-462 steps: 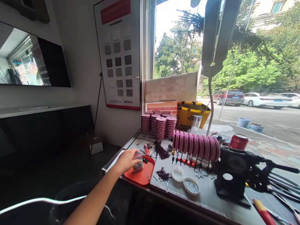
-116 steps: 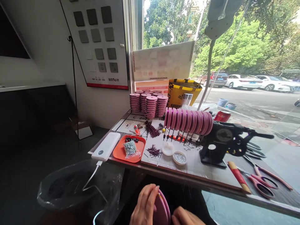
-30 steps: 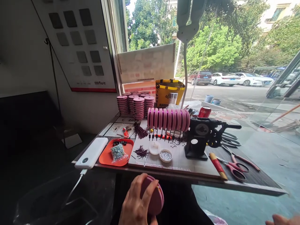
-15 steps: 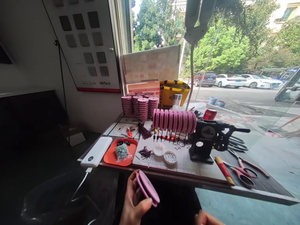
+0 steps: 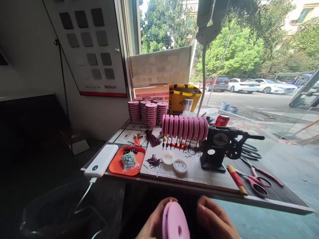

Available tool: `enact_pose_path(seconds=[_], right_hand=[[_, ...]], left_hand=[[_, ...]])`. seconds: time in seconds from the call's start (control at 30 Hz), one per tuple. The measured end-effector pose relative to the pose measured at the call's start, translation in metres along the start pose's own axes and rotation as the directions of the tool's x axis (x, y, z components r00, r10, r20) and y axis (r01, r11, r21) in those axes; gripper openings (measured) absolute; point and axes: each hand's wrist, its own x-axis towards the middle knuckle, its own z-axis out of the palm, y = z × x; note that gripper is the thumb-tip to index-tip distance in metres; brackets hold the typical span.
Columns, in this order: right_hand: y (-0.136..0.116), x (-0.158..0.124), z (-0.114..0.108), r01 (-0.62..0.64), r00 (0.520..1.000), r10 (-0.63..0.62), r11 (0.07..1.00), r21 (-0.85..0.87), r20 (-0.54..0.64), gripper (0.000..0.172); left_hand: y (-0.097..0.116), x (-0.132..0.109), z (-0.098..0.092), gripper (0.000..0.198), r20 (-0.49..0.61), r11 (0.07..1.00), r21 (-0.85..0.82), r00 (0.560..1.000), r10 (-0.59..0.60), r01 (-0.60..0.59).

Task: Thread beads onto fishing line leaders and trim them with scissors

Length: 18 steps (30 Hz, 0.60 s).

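In my left hand [image 5: 155, 221] is a pink spool [image 5: 177, 220] made of two round discs, tilted so that one face with a central hole shows. A small yellowish bit sticks up at its top rim. My right hand [image 5: 216, 216] is just right of the spool and apart from it, its fingers curled together; what they hold, if anything, is hidden. Ahead on the table, a row of pink spools [image 5: 184, 127] sits on the shaft of a black hand-crank winder [image 5: 215, 146], with several dark pins hanging below the row.
Pink spool stacks [image 5: 151, 114] stand at the back. A red tray [image 5: 116, 164] holds a bag of small parts. Nearby are a cup of pale beads [image 5: 179, 166], dark short tubes [image 5: 154, 161], a white power bank [image 5: 101, 161], pink-handled scissors [image 5: 258, 186], a brush [image 5: 236, 179] and a red can [image 5: 222, 120].
My left hand has moved right and down with the spool, turning its face toward me. My right hand has risen from the bottom edge to beside the spool.
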Motion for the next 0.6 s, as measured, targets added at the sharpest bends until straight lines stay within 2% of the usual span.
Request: enact_pose_path(seconds=[0.07, 0.13, 0.2, 0.27, 0.37, 0.47, 0.53, 0.6], right_hand=[[-0.009, 0.007, 0.006, 0.029, 0.999, -0.028, 0.999, -0.026, 0.047, 0.045], [-0.019, 0.014, 0.013, 0.064, 0.992, -0.057, 0.997, -0.054, 0.11, 0.041], [-0.027, 0.015, 0.022, 0.099, 0.982, -0.088, 0.993, -0.059, 0.166, 0.038], [-0.031, 0.011, 0.031, 0.116, 0.968, -0.107, 0.993, -0.025, 0.225, 0.036], [-0.032, -0.002, 0.041, 0.071, 0.962, -0.097, 0.991, 0.109, 0.256, 0.031], [-0.031, -0.01, 0.044, 0.008, 0.975, -0.069, 0.962, 0.273, 0.213, 0.028], [-0.032, -0.01, 0.043, 0.004, 0.979, -0.071, 0.944, 0.331, 0.19, 0.027], [-0.035, -0.008, 0.041, -0.002, 0.98, -0.066, 0.941, 0.339, 0.189, 0.025]], left_hand=[[0.003, 0.002, 0.003, 0.052, 0.037, 0.991, 0.133, 0.999, -0.003, -0.002], [0.005, 0.004, 0.007, 0.044, 0.061, 0.908, 0.408, 0.995, 0.075, -0.094], [0.005, 0.004, 0.009, 0.047, 0.101, 0.672, 0.705, 0.97, 0.223, -0.228], [0.001, 0.005, 0.008, 0.055, 0.151, 0.395, 0.866, 0.914, 0.376, -0.305], [-0.01, 0.006, 0.003, 0.058, 0.217, 0.07, 0.952, 0.815, 0.537, -0.299], [-0.019, 0.006, -0.001, 0.055, 0.334, -0.19, 0.942, 0.726, 0.601, -0.277], [-0.021, 0.005, 0.0, 0.051, 0.416, -0.348, 0.905, 0.687, 0.596, -0.247], [-0.021, 0.004, 0.003, 0.047, 0.447, -0.442, 0.876, 0.668, 0.596, -0.192]])
